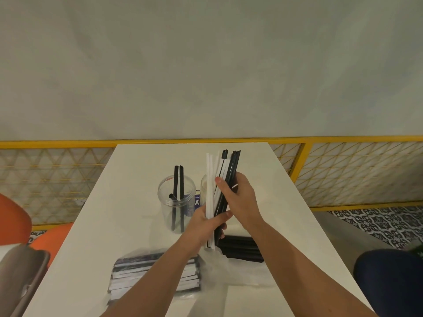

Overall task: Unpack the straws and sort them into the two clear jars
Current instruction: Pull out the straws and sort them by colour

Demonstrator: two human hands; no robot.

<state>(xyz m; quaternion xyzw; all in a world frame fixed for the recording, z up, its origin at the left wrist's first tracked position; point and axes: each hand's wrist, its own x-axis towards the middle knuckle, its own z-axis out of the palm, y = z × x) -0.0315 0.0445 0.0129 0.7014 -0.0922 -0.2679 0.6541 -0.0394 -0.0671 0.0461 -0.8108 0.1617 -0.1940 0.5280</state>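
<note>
I hold an upright bundle of black and white straws (218, 175) over the white table (137, 161). My left hand (209, 221) grips the bundle's lower part. My right hand (238, 195) wraps around its middle, thumb on the white straws. A clear jar (176, 202) stands behind to the left with three black straws inside. A second clear jar (203, 188) stands right of it, mostly hidden by the bundle. An opened plastic pack of black and white straws (155, 273) lies under my left forearm. A pile of black straws (242, 248) lies under my right forearm.
Clear plastic wrap (231, 268) lies crumpled between the pack and the black pile. A yellow-framed lattice partition (343, 170) runs behind the table. An orange seat (13, 216) is at the left, a grey object (20, 277) in the lower left corner.
</note>
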